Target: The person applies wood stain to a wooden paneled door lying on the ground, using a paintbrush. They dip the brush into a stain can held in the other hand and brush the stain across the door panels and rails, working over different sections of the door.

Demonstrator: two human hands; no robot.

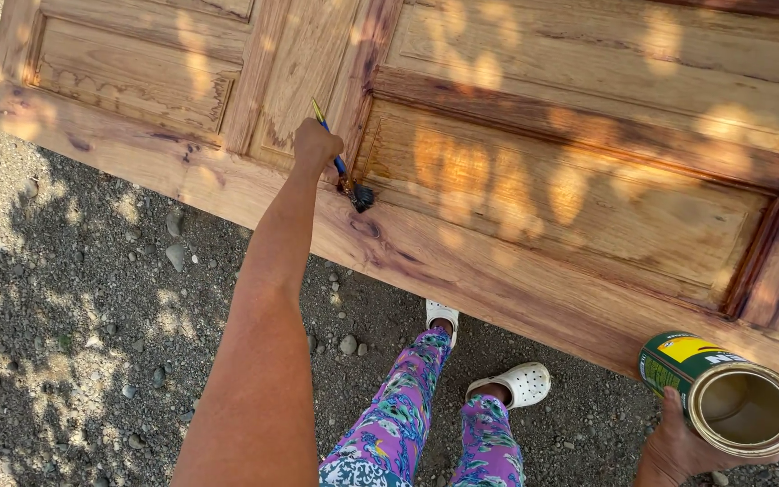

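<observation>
Left hand (316,144) grasping a paintbrush (344,176) on the wooden door (534,171), its centre panel glossy, the upper-left panel dull; right hand (678,442) clasps an open can (723,392) below the door.

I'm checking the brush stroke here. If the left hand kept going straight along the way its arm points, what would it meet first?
Most likely the raised vertical stile of the wooden door: the left hand, gripping the paintbrush, already rests against the wood, so it would slide up that strip. Depth is hard to judge from above.
</observation>
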